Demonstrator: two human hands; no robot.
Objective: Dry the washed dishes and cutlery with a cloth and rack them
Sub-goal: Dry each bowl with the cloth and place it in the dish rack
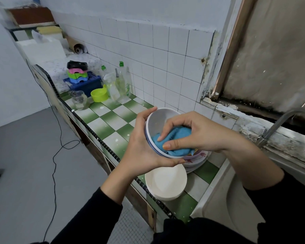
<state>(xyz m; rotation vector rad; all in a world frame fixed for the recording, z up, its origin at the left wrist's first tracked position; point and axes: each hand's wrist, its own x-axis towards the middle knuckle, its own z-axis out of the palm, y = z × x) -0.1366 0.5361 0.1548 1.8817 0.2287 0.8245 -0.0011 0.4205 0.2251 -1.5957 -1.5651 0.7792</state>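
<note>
My left hand [141, 143] grips a white bowl with a blue rim line [158, 120], tilted above the counter, fingers over its far rim and thumb under its near side. My right hand [194, 132] pinches a blue cloth [174, 140] and presses it into the bowl. Below the bowl lies a stack of white plates [165, 182], and a pile of patterned plates and bowls [197, 158] sits half hidden behind it. A blue dish rack [88, 84] holding coloured plastic bowls stands far left on the counter.
The green-and-white checked counter [109, 120] runs left to a glass jar [79, 100], a lime-green bowl [99, 95] and detergent bottles [121, 83]. A white sink [218, 196] and metal tap [278, 125] are at right. A black cable [58, 147] crosses the grey floor.
</note>
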